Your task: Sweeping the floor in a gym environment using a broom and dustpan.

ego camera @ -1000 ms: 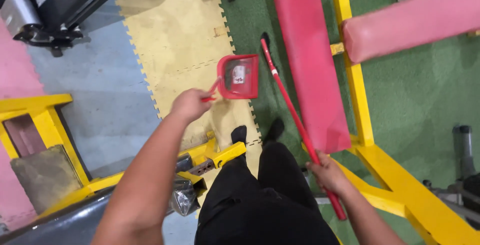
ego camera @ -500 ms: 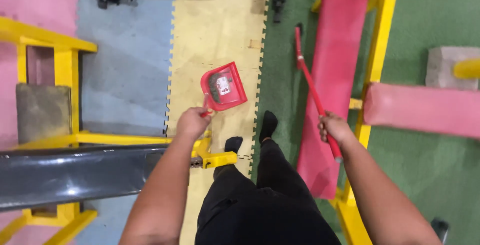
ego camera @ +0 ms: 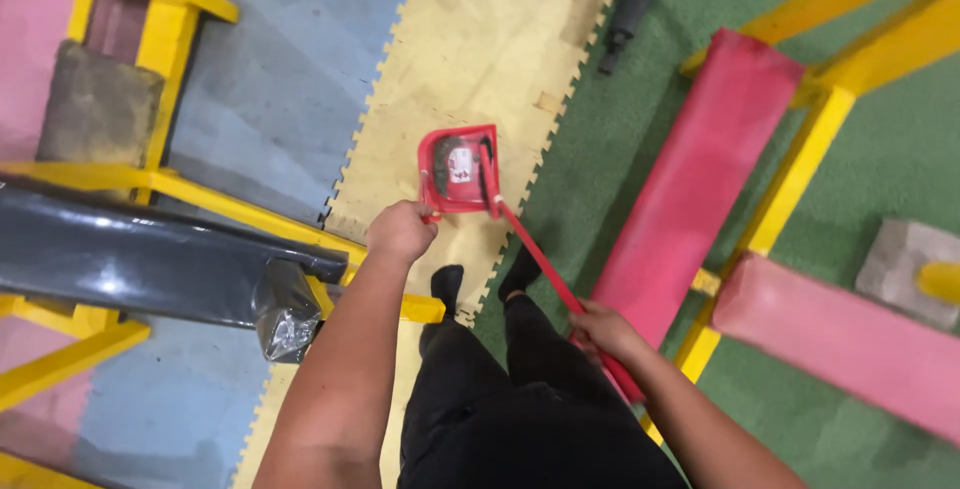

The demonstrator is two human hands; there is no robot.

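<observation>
My left hand (ego camera: 402,231) grips the handle of a red dustpan (ego camera: 456,171), held above the yellow foam floor mat (ego camera: 470,59). My right hand (ego camera: 600,331) is closed around a red broom stick (ego camera: 540,254). The stick runs up and left from that hand, and its dark far end lies across the dustpan's right side. My black trousers and dark socks show below, between both arms.
A red padded bench (ego camera: 700,189) on a yellow frame (ego camera: 800,169) stands to the right on green flooring. A second pink pad (ego camera: 840,344) lies at lower right. A dark padded bar (ego camera: 120,259) and yellow frame (ego camera: 170,14) sit at left, over blue and pink mats.
The broom's far end swung left from beside the red bench onto the dustpan. My right hand dropped lower and closer to my legs. The view has turned, shifting the bench rightward.
</observation>
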